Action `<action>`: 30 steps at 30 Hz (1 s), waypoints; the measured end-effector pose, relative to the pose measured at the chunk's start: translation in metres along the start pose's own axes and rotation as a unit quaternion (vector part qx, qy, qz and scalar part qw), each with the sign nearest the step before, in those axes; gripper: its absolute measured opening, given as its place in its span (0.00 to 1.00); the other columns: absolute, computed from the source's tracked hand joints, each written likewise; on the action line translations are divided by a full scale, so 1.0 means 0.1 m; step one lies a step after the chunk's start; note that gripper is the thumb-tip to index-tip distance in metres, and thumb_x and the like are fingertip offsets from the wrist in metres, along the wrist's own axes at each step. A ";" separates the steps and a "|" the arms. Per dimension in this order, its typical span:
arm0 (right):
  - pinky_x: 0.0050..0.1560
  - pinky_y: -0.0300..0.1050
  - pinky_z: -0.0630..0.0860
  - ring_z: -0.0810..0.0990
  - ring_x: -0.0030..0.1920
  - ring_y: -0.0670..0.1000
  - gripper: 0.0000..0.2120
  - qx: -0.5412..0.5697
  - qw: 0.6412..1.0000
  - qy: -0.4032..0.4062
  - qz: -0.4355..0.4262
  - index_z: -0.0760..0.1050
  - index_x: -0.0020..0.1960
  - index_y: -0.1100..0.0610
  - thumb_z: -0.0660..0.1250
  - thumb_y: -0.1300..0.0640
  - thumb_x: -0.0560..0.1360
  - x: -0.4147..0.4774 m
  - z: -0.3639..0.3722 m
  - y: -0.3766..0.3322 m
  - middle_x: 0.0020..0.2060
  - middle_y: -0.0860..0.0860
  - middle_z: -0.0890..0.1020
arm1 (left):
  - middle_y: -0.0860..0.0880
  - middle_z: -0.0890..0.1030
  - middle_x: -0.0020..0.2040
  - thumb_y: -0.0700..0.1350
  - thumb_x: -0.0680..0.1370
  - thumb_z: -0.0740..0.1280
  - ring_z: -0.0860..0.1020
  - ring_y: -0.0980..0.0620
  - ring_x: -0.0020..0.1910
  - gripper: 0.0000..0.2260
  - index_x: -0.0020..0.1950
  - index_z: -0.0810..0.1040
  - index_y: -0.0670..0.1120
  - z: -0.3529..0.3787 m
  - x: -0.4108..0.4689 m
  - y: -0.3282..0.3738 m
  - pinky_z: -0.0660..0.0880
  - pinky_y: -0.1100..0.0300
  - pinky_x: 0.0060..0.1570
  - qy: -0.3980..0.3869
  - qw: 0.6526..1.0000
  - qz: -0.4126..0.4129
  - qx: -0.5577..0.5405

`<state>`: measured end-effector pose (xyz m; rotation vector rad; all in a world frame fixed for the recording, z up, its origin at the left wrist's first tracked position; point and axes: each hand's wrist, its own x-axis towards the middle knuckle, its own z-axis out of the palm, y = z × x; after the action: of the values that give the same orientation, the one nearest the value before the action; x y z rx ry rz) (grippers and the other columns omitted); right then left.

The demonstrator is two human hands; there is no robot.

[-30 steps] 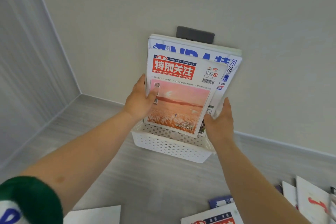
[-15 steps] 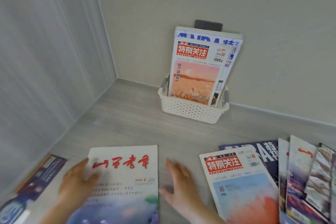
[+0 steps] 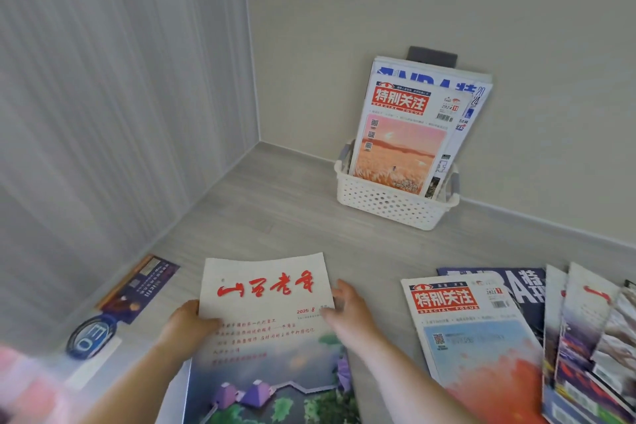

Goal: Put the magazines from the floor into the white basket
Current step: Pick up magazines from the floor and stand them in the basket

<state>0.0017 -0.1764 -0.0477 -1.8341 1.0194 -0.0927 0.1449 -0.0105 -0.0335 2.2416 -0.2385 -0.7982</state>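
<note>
On the grey floor (image 3: 275,217) by the corner, my left hand (image 3: 187,323) and right hand (image 3: 347,306) pinched the magazine (image 3: 265,320) by its side edges. It looked light, glossy and floppy, so gripping both sides mid-length seemed best before the basket (image 3: 392,205).

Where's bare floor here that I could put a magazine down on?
Bare floor runs between the white basket and the red-calligraphy magazine, over to the left wall. The right side is crowded with the fanned magazines; a blue magazine lies along the left wall.
</note>
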 end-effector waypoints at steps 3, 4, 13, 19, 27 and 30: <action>0.62 0.45 0.70 0.73 0.63 0.54 0.29 0.097 0.994 0.005 0.057 0.55 0.71 0.62 0.62 0.65 0.73 0.06 -0.08 -0.04 0.65 0.57 0.74 | 0.43 0.77 0.47 0.37 0.76 0.60 0.75 0.45 0.43 0.04 0.49 0.70 0.43 0.08 -0.02 0.06 0.72 0.52 0.42 -0.014 0.998 0.050 -0.027; 0.59 0.44 0.70 0.74 0.62 0.55 0.29 0.133 0.989 0.008 0.066 0.55 0.71 0.62 0.61 0.66 0.74 0.07 -0.11 -0.05 0.65 0.58 0.73 | 0.44 0.77 0.46 0.37 0.76 0.59 0.76 0.46 0.42 0.05 0.50 0.70 0.44 0.10 -0.04 0.08 0.73 0.54 0.40 -0.015 0.996 0.072 -0.056; 0.41 0.42 0.76 0.80 0.40 0.51 0.09 0.331 0.943 0.004 0.003 0.76 0.50 0.61 0.60 0.69 0.74 0.11 -0.79 -0.28 0.45 0.58 0.81 | 0.53 0.80 0.41 0.38 0.76 0.60 0.78 0.53 0.38 0.09 0.44 0.72 0.52 0.01 -0.11 0.77 0.71 0.62 0.30 -0.009 0.952 0.209 -0.222; 0.35 0.38 0.81 0.84 0.33 0.45 0.12 0.433 0.886 0.078 -0.145 0.77 0.45 0.57 0.59 0.70 0.74 0.28 -1.54 -0.76 0.30 0.47 0.85 | 0.57 0.77 0.45 0.40 0.75 0.62 0.75 0.59 0.43 0.10 0.56 0.69 0.47 0.06 0.05 1.67 0.69 0.65 0.36 0.005 0.918 0.329 -0.220; 0.27 0.39 0.79 0.83 0.30 0.45 0.11 0.423 0.847 0.194 -0.257 0.77 0.42 0.53 0.60 0.66 0.75 0.66 -2.59 -1.30 0.27 0.44 0.84 | 0.50 0.77 0.39 0.33 0.73 0.63 0.75 0.54 0.35 0.12 0.41 0.70 0.51 0.33 0.57 2.55 0.71 0.70 0.33 0.003 0.905 0.397 -0.155; 0.29 0.37 0.79 0.83 0.32 0.44 0.12 0.423 0.837 0.195 -0.286 0.76 0.42 0.54 0.58 0.68 0.75 0.90 -2.85 -1.36 0.28 0.44 0.85 | 0.51 0.77 0.39 0.34 0.74 0.63 0.75 0.55 0.34 0.13 0.39 0.69 0.53 0.47 0.81 2.92 0.71 0.67 0.33 0.021 0.900 0.412 -0.141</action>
<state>0.0054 -0.4221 0.1696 -1.2220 0.4944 -1.1390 0.1993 -0.2778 0.1064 1.6380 -0.9135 -0.2893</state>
